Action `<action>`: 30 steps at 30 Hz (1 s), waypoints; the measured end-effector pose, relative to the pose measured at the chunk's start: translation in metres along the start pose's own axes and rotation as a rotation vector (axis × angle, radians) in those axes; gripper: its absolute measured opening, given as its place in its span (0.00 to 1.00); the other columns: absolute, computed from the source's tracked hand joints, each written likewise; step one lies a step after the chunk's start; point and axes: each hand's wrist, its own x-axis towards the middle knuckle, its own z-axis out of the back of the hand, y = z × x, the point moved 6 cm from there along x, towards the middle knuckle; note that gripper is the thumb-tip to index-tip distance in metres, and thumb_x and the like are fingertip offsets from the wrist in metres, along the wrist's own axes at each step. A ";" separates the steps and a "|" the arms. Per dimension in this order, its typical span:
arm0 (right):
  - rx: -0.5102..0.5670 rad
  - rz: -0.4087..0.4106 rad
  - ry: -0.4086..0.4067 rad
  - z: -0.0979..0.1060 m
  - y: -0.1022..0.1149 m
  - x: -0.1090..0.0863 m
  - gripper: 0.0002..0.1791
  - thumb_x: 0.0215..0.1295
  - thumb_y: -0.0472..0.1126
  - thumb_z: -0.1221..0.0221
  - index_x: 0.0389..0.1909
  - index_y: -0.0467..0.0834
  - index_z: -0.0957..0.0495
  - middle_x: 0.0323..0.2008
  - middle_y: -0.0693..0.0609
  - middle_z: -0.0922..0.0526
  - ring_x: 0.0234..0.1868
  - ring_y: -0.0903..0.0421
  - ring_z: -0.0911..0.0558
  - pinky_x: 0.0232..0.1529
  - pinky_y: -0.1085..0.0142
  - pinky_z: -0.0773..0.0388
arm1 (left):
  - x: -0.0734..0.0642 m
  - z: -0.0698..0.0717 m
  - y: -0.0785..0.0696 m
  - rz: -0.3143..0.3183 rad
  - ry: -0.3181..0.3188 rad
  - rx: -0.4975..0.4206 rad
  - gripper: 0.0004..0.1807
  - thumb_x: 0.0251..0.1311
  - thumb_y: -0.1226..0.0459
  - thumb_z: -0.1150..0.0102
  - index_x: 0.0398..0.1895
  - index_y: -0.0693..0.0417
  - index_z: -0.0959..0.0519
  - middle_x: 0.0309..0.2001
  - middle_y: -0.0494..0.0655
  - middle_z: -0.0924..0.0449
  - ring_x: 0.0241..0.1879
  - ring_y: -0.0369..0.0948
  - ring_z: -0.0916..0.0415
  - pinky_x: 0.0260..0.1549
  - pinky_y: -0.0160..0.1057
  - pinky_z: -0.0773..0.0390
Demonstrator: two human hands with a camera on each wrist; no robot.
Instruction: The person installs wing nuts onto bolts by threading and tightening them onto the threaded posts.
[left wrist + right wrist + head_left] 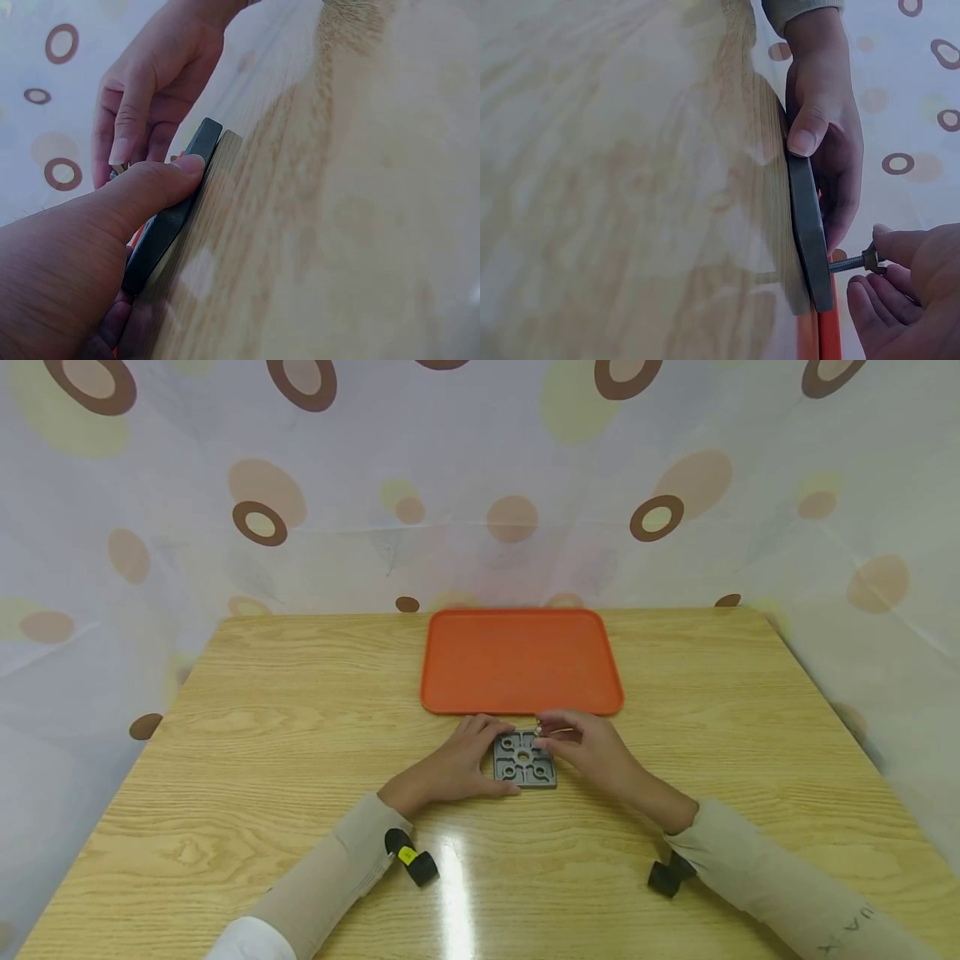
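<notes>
A square grey plate (524, 768) with a raised ring at its centre and more rings around it lies flat on the wooden table. My left hand (465, 764) grips it from the left, thumb on the near edge and fingers at the far edge. Above the plate's far right corner, my right hand (592, 753) pinches a bolt (847, 264) by its head. In the right wrist view the threaded shaft points at the plate, its tip at or very near the surface. Whether the tip sits in a hole cannot be seen.
An orange tray (521, 664) lies just beyond the plate, towards the table's back edge. The wood-grained table (300, 693) spreads to both sides. A patterned curtain (450, 560) hangs behind and along the sides.
</notes>
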 end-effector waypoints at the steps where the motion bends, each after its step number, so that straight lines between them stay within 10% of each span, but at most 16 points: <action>1: 0.001 0.002 0.001 0.000 0.000 0.000 0.21 0.56 0.37 0.36 0.50 0.33 0.25 0.43 0.45 0.20 0.44 0.51 0.20 0.43 0.68 0.25 | 0.000 0.000 0.000 0.000 0.000 -0.001 0.48 0.44 0.36 0.38 0.66 0.48 0.40 0.56 0.40 0.40 0.52 0.38 0.46 0.51 0.40 0.36; 30: -0.111 0.021 -0.046 0.013 0.040 -0.011 0.10 0.62 0.31 0.43 0.42 0.30 0.22 0.38 0.40 0.18 0.41 0.46 0.19 0.41 0.60 0.24 | 0.001 -0.002 0.003 -0.004 -0.011 0.009 0.49 0.43 0.35 0.39 0.66 0.47 0.40 0.56 0.40 0.40 0.52 0.38 0.47 0.51 0.41 0.36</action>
